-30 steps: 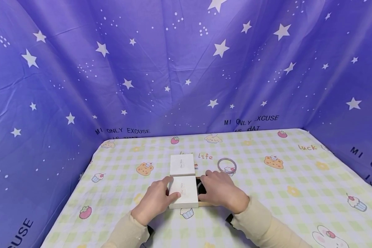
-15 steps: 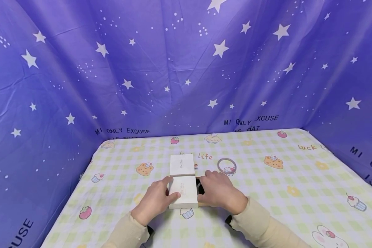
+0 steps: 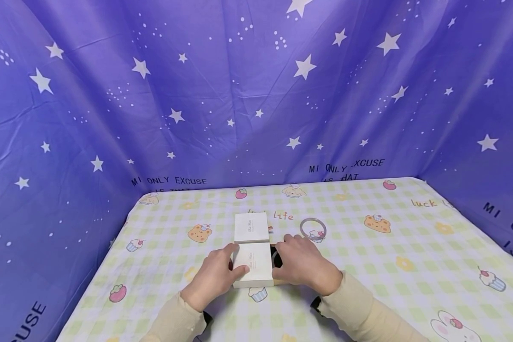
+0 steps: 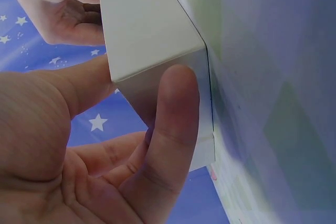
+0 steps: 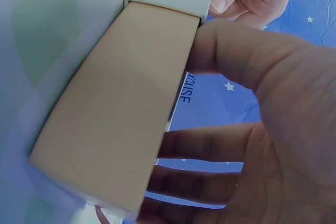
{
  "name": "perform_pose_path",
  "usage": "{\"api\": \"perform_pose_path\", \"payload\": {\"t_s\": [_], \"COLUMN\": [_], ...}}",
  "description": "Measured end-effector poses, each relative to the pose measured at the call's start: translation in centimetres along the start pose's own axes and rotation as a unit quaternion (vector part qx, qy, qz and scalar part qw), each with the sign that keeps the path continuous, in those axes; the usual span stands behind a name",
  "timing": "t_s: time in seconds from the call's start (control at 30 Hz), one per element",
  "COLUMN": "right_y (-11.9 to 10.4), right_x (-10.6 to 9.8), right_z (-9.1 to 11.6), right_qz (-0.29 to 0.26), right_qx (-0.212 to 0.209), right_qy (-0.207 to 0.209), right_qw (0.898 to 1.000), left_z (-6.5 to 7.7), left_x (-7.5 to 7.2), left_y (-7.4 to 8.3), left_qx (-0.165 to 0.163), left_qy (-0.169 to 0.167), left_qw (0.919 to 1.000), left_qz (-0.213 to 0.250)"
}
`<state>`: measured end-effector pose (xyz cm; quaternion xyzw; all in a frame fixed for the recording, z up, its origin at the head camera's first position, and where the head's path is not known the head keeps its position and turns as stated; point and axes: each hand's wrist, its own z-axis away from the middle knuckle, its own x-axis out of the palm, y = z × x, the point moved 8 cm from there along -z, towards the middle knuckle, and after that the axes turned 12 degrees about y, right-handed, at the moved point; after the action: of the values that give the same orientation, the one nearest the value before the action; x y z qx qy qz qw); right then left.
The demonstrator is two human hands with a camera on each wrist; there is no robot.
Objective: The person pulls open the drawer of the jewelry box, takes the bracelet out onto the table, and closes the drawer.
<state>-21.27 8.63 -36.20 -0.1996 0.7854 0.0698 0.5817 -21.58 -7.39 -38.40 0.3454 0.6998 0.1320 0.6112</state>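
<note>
A white slide-out box with faint lettering lies on the checked tablecloth. My left hand [image 3: 217, 268] grips its white sleeve [image 3: 253, 266], thumb on top and a finger against the end [image 4: 181, 114]. From the sleeve's right side sticks out the tan drawer [image 5: 113, 98], lined in black. Part of a pale ring, like a bangle [image 3: 275, 259], shows inside it. Bent over the drawer is my right hand [image 3: 303, 263], thumb at the near wall's upper edge, the other fingers reaching across and down. Its fingertips are hidden, so I cannot tell whether they pinch anything.
A second white box [image 3: 251, 227] lies right behind the first, with a small brownish tab [image 3: 270, 229] at its right side. A translucent greyish bangle [image 3: 313, 229] rests on the tablecloth [image 3: 350, 308] behind my right hand. A purple starry curtain [image 3: 222, 95] stands around the table.
My right hand has shifted very slightly, the thumb a touch lower over the drawer's near wall. The left hand, both boxes and the loose bangle stay in place.
</note>
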Motion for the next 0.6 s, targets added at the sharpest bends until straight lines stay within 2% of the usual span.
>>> {"api": "perform_pose_path", "payload": {"t_s": [0.6], "right_y": [-0.01], "right_x": [-0.42], "right_z": [0.12], "right_qz": [-0.012], "right_qx": [0.017], "right_qy": [-0.011], "right_qw": [1.000], "left_z": [0.07], "left_x": [0.00], "left_y": [0.09], "left_qx": [0.004], "left_qy": [0.005], "left_qw": [1.0000], "left_qz": [0.000]}}
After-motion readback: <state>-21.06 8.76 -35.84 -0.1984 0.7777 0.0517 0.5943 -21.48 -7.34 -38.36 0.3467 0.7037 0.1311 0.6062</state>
